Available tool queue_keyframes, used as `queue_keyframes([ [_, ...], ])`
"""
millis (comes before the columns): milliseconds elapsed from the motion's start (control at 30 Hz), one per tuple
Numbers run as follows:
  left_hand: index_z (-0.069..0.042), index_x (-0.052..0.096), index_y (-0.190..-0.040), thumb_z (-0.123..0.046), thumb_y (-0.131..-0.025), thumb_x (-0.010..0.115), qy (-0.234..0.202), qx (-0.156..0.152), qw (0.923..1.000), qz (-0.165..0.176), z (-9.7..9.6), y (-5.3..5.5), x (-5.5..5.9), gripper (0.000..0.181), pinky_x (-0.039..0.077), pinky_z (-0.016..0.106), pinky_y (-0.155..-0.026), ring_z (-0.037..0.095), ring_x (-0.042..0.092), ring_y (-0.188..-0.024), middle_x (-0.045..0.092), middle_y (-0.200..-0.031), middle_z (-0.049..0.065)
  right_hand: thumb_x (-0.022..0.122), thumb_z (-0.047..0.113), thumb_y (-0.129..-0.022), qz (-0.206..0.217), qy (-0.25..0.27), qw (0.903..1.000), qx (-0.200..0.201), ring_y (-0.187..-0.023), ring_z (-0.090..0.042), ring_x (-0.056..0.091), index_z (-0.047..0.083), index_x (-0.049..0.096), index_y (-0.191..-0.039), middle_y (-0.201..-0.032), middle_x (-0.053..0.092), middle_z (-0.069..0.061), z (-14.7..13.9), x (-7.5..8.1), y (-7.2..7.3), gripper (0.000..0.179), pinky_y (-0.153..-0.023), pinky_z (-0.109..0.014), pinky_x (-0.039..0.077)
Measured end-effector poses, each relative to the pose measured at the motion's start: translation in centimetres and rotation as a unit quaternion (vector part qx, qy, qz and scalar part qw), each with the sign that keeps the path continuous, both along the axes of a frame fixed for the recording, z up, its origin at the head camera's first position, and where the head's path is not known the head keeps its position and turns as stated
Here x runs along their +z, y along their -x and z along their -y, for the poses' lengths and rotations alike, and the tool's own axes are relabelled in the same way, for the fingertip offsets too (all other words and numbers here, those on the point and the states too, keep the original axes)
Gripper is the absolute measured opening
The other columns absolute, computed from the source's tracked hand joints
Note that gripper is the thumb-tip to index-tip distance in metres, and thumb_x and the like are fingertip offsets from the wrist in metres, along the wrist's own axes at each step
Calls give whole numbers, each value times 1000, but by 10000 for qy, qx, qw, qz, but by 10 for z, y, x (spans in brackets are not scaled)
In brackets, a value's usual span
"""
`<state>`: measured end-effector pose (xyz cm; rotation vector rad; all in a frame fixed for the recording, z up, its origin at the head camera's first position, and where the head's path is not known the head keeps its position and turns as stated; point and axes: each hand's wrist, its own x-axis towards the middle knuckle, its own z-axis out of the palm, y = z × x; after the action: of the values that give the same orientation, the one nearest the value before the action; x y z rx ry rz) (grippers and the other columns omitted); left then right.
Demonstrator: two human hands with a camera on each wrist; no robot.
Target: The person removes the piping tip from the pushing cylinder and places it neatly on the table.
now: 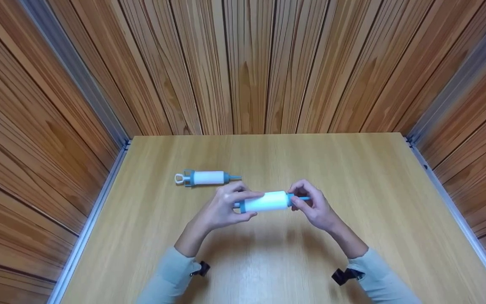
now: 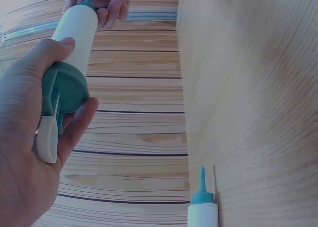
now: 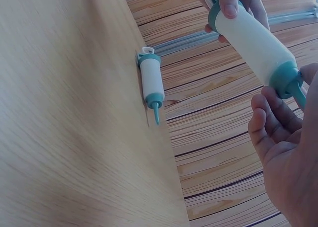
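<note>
A thick plastic syringe point(image 1: 267, 201) with a white barrel and teal ends is held up between both hands, lying nearly level over the table. My left hand point(image 1: 228, 204) grips its rear end, thumb and fingers on the barrel near the teal collar point(image 2: 65, 85). The white ring handle point(image 2: 47, 140) sits inside the palm. At the other end, my right hand point(image 1: 312, 204) pinches the teal nozzle cap point(image 3: 285, 79), and the thin tip point(image 3: 298, 95) sticks out past the fingers.
A second syringe point(image 1: 208, 177) of the same look lies on the wooden table point(image 1: 352, 169), behind the left hand, its nozzle pointing right. Wood-plank walls point(image 1: 247, 67) with metal edge rails point(image 1: 87, 80) enclose the back and sides.
</note>
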<state>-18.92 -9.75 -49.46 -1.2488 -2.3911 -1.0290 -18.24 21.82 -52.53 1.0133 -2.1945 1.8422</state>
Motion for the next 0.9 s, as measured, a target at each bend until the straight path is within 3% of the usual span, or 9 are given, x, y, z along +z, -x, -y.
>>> queue_keyframes([
  [300, -12, 82, -135, -18, -93, 94, -122, -35, 9998, -127, 0, 1, -2, 44, 62, 25, -79, 23, 75, -95, 79, -113, 12, 59, -18, -101, -88, 29, 10000, -13, -95, -4, 66, -13, 56, -122, -116, 64, 11, 1, -1, 0, 22, -78, -24, 62],
  [533, -14, 82, -137, -17, -92, 94, -116, 3, 9999, -31, 1, 1, -2, 46, 63, 26, -81, 23, 74, -95, 78, -115, 11, 61, -20, -98, -246, 37, 9997, 6, -99, -3, 66, -14, 56, -123, -120, 64, 10, 2, -2, 1, 26, -81, -21, 62],
  [900, -15, 81, -139, -21, -94, 93, -48, 25, 10000, 82, 1, 0, -2, 46, 63, 27, -83, 23, 74, -98, 78, -117, 11, 55, -11, -109, 136, -225, 9995, -197, -94, -4, 66, -10, 57, -125, -115, 64, 12, 1, 1, -1, 16, -78, -22, 62],
])
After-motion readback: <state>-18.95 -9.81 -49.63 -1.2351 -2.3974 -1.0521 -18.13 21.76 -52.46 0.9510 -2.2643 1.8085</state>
